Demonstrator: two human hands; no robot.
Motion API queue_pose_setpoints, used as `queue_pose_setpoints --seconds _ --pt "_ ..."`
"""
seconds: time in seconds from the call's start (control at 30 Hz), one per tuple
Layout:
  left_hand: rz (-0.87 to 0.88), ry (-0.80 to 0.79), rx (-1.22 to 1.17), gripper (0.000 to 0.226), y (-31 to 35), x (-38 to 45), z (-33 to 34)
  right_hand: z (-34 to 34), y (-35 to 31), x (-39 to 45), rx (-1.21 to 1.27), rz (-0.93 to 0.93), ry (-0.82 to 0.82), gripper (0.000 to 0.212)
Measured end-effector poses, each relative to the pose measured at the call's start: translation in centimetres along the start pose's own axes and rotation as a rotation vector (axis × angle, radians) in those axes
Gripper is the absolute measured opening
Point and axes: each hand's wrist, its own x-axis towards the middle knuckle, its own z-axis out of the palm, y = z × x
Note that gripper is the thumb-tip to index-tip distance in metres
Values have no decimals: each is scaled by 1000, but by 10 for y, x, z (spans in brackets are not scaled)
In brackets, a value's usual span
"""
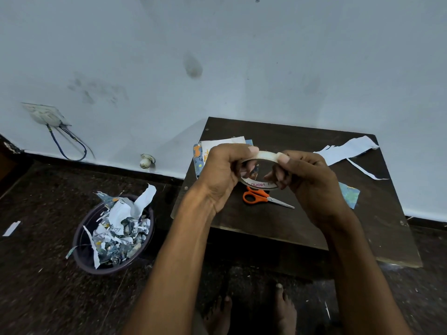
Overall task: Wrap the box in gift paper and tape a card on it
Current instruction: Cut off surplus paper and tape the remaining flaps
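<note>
A tape roll (260, 170) is held above the dark counter (302, 226) by both hands. The left hand (222, 175) is curled round the roll's left side, its thumb laid along the top rim and its fingers (246, 171) hooked through the hole. The right hand (312, 180) grips the right side, thumb pressed on the outer rim, fingers bent under and into the ring.

Orange-handled scissors (263, 197) are seen lying on the counter just below the roll, blades pointing right. Behind the left hand a white card (222, 144) rests over patterned gift paper (198, 158); whether the box lies beneath them cannot be told, as the hands cover that spot. A long white paper strip (348, 151) is spread at the counter's far right, and a blue patterned scrap (350, 193) lies beside the right wrist.

On the floor to the left, a dark bin (82, 247) is filled with crumpled paper cuttings. Bare feet (285, 308) are visible below the counter's near edge.
</note>
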Motion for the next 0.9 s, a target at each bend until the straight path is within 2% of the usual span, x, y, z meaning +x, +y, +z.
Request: queue_pose_setpoints --seconds 0.07,0.17,0.3,0.4,0.5,0.7,0.9 --pt "4 -18 -35 41 0 -1 0 -2 -1 0 7 -6 3 33" --pt "44 -90 61 31 -1 0 -3 -5 -1 0 -40 -18 38 27" --pt "78 -122 385 24 -4 4 -6 -2 5 2 -247 -91 227 7" --pt "137 -105 458 27 -7 5 -4 3 8 2 -385 -173 343 6" --pt "179 -129 487 30 -6 4 -4 4 4 0 -451 -210 345 4" --pt "252 -144 607 29 -7 2 -4 4 1 -1 -497 -125 294 25" --pt "275 -138 643 33 -8 4 -4 5 0 -2 -538 -137 297 23"
